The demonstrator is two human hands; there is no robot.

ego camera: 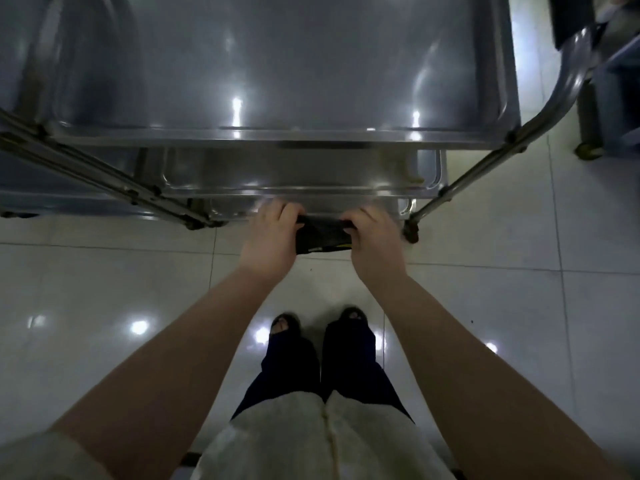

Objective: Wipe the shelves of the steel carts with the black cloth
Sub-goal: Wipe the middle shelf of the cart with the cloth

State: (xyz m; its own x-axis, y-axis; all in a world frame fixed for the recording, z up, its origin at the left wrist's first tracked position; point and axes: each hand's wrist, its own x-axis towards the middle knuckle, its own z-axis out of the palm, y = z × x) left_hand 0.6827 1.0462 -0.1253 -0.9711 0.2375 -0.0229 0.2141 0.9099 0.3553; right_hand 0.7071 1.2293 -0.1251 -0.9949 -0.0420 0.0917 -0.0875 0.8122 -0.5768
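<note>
Gripping a crumpled black cloth (323, 235) by its two ends, both hands hold it bunched and pulled taut between them. The left hand (273, 233) has its fingers curled over the cloth's left end, and the right hand (374, 237) pinches the right end the same way. The cloth hangs in the air, above the floor, just in front of the near edge of the lowest shelf (311, 204) of the shiny three-tier steel cart (277, 138). It touches no shelf as far as can be seen. The cart's wide top shelf (311, 64) fills the upper view, with a middle shelf (294, 168) showing under its near edge. A small castor wheel (410, 233) sits at the cart's near right corner, close beside the right hand. Below, the glossy white tiled floor (104, 289) carries the person's feet in black open-toed sandals (285, 322).
</note>
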